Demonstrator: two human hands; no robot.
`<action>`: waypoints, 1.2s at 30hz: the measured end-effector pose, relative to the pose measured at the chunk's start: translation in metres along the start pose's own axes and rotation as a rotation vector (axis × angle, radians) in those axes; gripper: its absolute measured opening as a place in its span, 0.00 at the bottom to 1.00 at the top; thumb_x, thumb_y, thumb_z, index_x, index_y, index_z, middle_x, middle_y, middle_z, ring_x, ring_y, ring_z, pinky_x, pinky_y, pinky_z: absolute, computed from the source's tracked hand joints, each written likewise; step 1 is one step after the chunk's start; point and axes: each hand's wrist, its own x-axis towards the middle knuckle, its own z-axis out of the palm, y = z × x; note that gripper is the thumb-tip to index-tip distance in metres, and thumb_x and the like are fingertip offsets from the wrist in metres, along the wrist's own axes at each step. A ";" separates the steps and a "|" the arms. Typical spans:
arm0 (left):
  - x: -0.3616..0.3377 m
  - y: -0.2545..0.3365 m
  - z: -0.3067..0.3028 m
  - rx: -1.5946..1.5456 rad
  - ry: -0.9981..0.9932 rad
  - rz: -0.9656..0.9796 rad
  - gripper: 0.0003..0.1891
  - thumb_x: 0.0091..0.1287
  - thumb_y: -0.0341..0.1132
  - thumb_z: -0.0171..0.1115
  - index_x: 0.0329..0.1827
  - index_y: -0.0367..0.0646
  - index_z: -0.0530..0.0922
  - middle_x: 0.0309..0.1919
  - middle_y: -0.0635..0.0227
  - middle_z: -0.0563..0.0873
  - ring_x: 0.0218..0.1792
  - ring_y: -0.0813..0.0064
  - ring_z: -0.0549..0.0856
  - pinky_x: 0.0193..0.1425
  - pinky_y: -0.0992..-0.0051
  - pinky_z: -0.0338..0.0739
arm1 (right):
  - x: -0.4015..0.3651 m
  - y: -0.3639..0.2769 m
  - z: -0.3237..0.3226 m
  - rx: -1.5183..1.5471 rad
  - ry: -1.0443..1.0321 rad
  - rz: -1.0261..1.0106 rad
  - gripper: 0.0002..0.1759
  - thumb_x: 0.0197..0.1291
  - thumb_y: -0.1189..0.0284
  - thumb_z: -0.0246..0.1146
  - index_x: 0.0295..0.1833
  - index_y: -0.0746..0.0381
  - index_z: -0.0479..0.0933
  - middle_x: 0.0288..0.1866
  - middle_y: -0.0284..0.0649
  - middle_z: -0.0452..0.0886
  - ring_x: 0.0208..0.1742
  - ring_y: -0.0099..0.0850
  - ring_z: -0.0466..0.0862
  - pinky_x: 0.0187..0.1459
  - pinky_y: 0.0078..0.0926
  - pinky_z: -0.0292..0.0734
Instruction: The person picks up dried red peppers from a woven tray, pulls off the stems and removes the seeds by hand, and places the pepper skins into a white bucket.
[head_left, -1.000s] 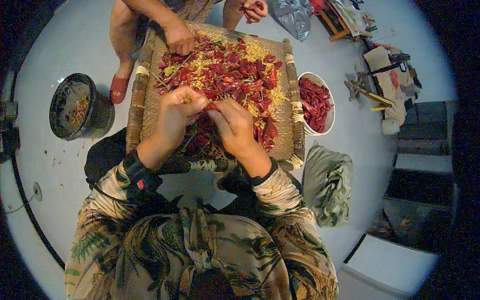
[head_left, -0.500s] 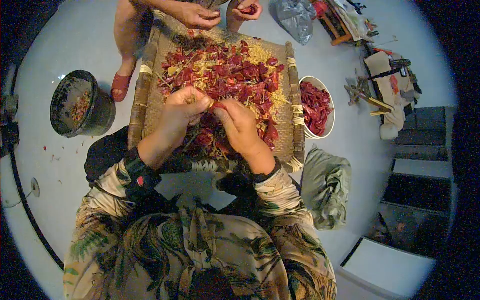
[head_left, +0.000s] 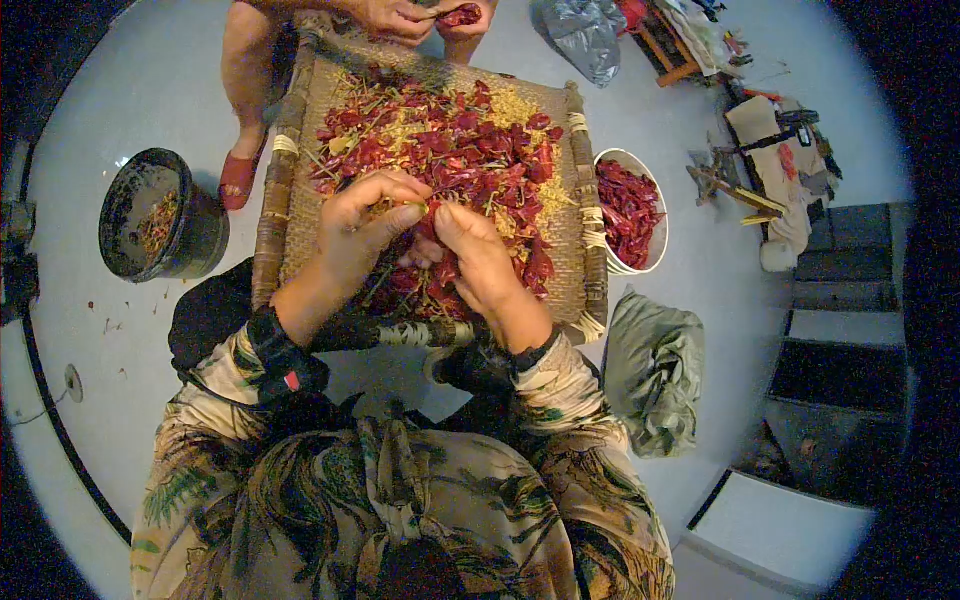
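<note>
Over the woven tray (head_left: 300,230), my left hand (head_left: 365,220) and my right hand (head_left: 475,245) meet at the fingertips. Between them a small part of a red dried chili pepper (head_left: 433,212) shows, mostly hidden by fingers. My right hand pinches it with thumb and forefinger, its other fingers curled underneath. My left thumb and forefinger are bent together at the pepper's other side; what they grip is too small to make out. Below lies a heap of dried red chili peppers (head_left: 490,150), with stems and yellow seeds (head_left: 515,105) spread among them.
Across the tray, a co-worker's hands (head_left: 405,18) hold another dried chili (head_left: 460,15). A black bucket (head_left: 185,235) with scraps stands left, a white bucket (head_left: 660,245) of red peppers right. A green sack (head_left: 655,375) and a grey plastic bag (head_left: 580,40) lie on the floor.
My fingers have shifted slightly around the pepper, and the left fingers have lifted and loosened a little. The co-worker's hands have come together at their chili.
</note>
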 end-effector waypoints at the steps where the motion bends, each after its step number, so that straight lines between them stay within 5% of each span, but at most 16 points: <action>1: -0.001 0.003 0.000 0.025 0.014 0.000 0.04 0.61 0.27 0.60 0.37 0.37 0.77 0.43 0.62 0.81 0.49 0.69 0.79 0.56 0.71 0.72 | -0.001 0.001 0.000 0.054 -0.021 0.014 0.15 0.70 0.61 0.48 0.43 0.62 0.72 0.27 0.31 0.70 0.28 0.23 0.71 0.38 0.28 0.75; 3: -0.005 0.009 0.001 0.076 0.040 0.001 0.04 0.62 0.28 0.59 0.38 0.37 0.77 0.42 0.62 0.81 0.49 0.69 0.78 0.55 0.72 0.71 | -0.002 0.003 0.000 0.162 -0.063 0.042 0.15 0.69 0.62 0.49 0.45 0.62 0.74 0.34 0.32 0.77 0.33 0.23 0.76 0.37 0.23 0.75; 5: -0.009 0.016 0.003 -0.064 0.032 -0.103 0.05 0.65 0.29 0.57 0.39 0.37 0.74 0.36 0.62 0.81 0.33 0.72 0.82 0.35 0.75 0.77 | -0.003 0.005 0.006 0.150 -0.038 0.077 0.14 0.69 0.60 0.49 0.42 0.61 0.71 0.27 0.31 0.70 0.28 0.23 0.70 0.38 0.28 0.75; 9: -0.009 0.014 0.009 -0.272 0.103 -0.277 0.04 0.68 0.30 0.55 0.38 0.39 0.71 0.26 0.64 0.80 0.18 0.74 0.82 0.18 0.77 0.76 | -0.002 0.010 0.007 0.159 -0.051 0.101 0.14 0.68 0.59 0.51 0.39 0.59 0.69 0.23 0.30 0.65 0.25 0.23 0.67 0.38 0.31 0.76; 12: -0.007 0.021 0.006 -0.330 0.096 -0.413 0.04 0.67 0.30 0.55 0.37 0.38 0.71 0.24 0.65 0.79 0.20 0.74 0.82 0.18 0.76 0.76 | -0.004 0.006 0.011 0.148 -0.052 0.114 0.13 0.68 0.60 0.51 0.38 0.59 0.69 0.23 0.29 0.64 0.24 0.23 0.66 0.38 0.30 0.75; 21: -0.003 -0.004 -0.006 -0.494 0.055 -0.495 0.04 0.65 0.30 0.57 0.32 0.43 0.74 0.23 0.71 0.80 0.14 0.87 0.65 0.17 0.85 0.55 | 0.001 0.015 -0.008 -0.167 -0.111 0.112 0.13 0.68 0.64 0.50 0.44 0.64 0.70 0.24 0.29 0.64 0.25 0.22 0.66 0.38 0.28 0.74; 33: 0.003 -0.014 -0.022 -0.961 -0.259 -0.677 0.05 0.67 0.32 0.55 0.33 0.42 0.74 0.26 0.74 0.78 0.15 0.87 0.64 0.19 0.85 0.56 | -0.001 -0.015 -0.012 -0.388 -0.239 0.115 0.15 0.68 0.65 0.51 0.41 0.67 0.72 0.25 0.31 0.71 0.27 0.20 0.71 0.38 0.24 0.75; 36: 0.001 -0.021 -0.015 -0.870 -0.169 -0.688 0.05 0.67 0.32 0.54 0.33 0.42 0.74 0.24 0.77 0.75 0.16 0.88 0.63 0.19 0.84 0.56 | 0.001 -0.012 -0.026 -0.405 -0.316 0.077 0.15 0.68 0.64 0.51 0.41 0.67 0.73 0.25 0.31 0.71 0.27 0.20 0.70 0.36 0.23 0.73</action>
